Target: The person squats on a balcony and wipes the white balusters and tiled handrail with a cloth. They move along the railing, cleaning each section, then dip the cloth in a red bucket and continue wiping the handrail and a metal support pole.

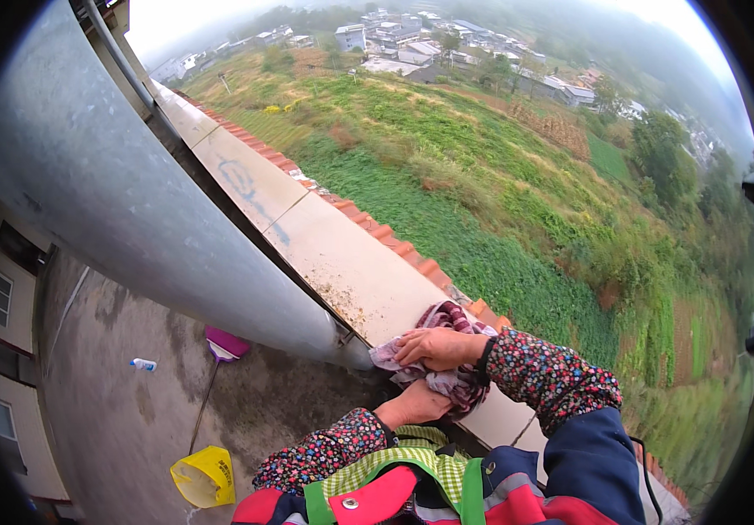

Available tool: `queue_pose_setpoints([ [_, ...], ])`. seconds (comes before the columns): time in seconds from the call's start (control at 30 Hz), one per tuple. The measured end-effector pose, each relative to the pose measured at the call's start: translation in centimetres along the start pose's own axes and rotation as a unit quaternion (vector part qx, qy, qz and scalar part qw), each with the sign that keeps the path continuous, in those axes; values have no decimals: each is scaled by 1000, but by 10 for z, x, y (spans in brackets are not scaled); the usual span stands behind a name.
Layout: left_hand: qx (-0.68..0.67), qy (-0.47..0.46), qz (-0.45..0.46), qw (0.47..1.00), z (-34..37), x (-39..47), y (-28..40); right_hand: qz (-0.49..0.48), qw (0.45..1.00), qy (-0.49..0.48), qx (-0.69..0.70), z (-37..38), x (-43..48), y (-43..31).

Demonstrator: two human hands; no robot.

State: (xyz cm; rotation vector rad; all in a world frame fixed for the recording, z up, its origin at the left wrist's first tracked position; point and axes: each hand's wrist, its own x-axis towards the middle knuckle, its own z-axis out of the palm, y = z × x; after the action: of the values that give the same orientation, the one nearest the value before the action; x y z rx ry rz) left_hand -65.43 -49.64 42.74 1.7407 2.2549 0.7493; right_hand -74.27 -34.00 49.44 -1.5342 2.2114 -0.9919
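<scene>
A crumpled red and white patterned cloth (450, 318) lies bunched on the pale tiled top of a parapet wall (350, 252). My right hand (441, 348) grips the cloth from above, fingers curled into its lighter part. Lower down, my left hand (418, 401) holds the cloth's near side, its fingertips partly hidden in the folds. Both wrists are covered by flowered sleeves. Brown crumbs of dirt (344, 305) are scattered on the tiles left of the cloth, and faint blue marks (239, 180) show farther along.
A thick grey metal pipe (153, 190) runs beside the wall. Orange roof tiles (383, 233) edge its outer side, above a green slope. On the concrete floor below are a purple dustpan or broom head (227, 344) with a long handle, a white bottle (144, 364) and a yellow bucket-like container (219, 476).
</scene>
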Motion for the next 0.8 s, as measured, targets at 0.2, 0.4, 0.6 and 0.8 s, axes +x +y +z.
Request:
queue_pose_setpoints([
  [0.2,-46,-28,186,981,31,40,55,130,989,75,4,19,-116,-72],
  [0.4,-129,-55,267,954,34,59,78,330,915,224,-62,62,-209,-156],
  [0.6,-100,-62,248,962,8,43,69,488,817,294,-89,110,-234,-230],
  [0.8,-111,-2,139,984,-39,3,35,501,811,260,-152,127,-184,-241],
])
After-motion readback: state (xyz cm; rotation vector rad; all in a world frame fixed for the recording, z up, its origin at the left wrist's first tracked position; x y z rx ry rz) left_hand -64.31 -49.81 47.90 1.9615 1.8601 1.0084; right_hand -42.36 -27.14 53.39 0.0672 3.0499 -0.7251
